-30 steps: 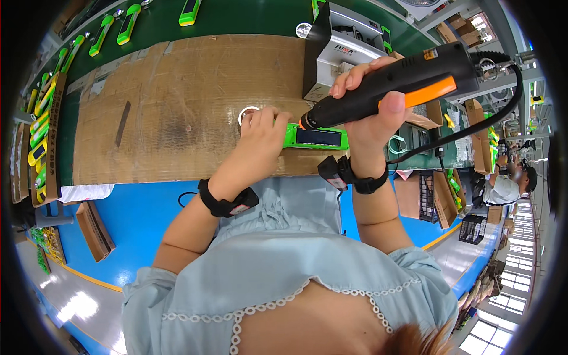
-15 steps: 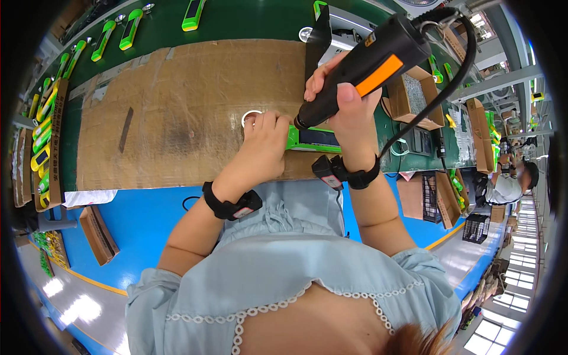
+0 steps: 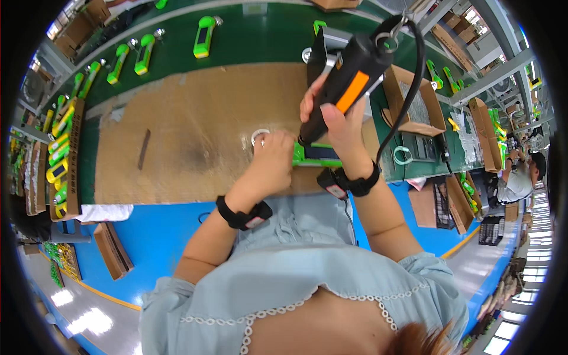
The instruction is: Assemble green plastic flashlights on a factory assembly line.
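Right hand is wrapped tight round the driver, tip down on the green case. Left hand pins it flat to the bench. Looks light, rigid plastic, probably slippery, so best held by its edges.

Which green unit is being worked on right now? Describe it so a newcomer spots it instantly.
Find the brown cardboard mat on the green bench. At its near right edge lies a flat green device, steadied by the left hand while the right hand presses a black-and-orange electric screwdriver onto it. The other green units lie untouched along the bench's far and left edges.
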A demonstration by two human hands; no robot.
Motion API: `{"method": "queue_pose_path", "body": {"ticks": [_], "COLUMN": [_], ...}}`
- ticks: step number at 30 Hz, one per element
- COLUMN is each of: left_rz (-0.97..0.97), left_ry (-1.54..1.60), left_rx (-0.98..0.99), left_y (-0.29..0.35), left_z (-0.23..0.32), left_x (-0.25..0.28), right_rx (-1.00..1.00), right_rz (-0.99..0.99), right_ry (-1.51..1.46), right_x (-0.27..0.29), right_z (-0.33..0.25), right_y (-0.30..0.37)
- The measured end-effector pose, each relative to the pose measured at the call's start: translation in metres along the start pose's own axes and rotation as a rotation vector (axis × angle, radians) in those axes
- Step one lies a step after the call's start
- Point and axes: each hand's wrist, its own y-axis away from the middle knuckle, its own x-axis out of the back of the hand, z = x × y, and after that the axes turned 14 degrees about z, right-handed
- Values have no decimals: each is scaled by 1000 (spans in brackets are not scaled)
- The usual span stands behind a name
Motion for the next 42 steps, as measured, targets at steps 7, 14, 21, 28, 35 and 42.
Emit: {"method": "queue_pose_path", "body": {"ticks": [7, 14, 21, 28, 35, 42], "left_rz": [13, 62, 119, 175, 156, 3], "left_ry": [-279, -647, -695, -1181, -1221, -906], "left_rx": [-23, 169, 239, 614, 779, 929], "left_y": [25, 21, -185, -235, -183, -137], "left_z": [5, -41, -143, -255, -329, -314], "left_x": [44, 59, -13, 20, 96, 146], "right_rx": [150, 3, 65, 59, 91, 198], "right_rz": [111, 228, 263, 294, 362, 210], "right_ry": [-181, -118, -184, -214, -169, -233], "right_x": [15, 45, 7, 18, 37, 49], "right_z": [-66, -88, -27, -14, -9, 1], "right_y": [5, 28, -6, -17, -2, -4]}}
